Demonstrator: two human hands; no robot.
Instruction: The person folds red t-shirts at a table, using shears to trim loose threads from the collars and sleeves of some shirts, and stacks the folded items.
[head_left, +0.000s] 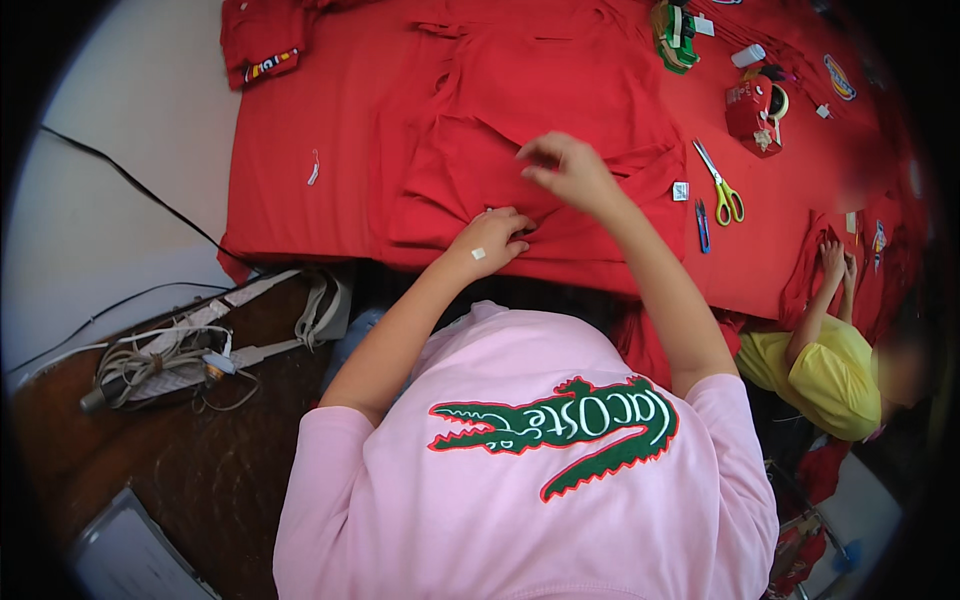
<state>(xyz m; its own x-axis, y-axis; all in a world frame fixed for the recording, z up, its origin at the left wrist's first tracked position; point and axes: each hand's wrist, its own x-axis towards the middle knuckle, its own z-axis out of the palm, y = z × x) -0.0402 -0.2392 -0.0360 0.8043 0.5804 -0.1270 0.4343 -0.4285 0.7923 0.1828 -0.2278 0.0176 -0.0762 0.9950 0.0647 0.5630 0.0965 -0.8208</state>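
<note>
A red garment lies spread and creased on the table in front of me. My left hand rests on its near part, fingers on the cloth and thumb apart from them. A small white sticker is on the back of that hand. Just above the cloth, farther off and to the right, my right hand is raised with its fingers curved and a gap to the thumb; nothing shows between them. Yellow-handled scissors and small blue thread snips lie right of the garment, near a small white label.
A red-covered table bears a folded red garment, green tape dispenser, red tape dispenser and white cylinder. Another person in a yellow shirt handles red cloth at right. Tangled cables lie at lower left.
</note>
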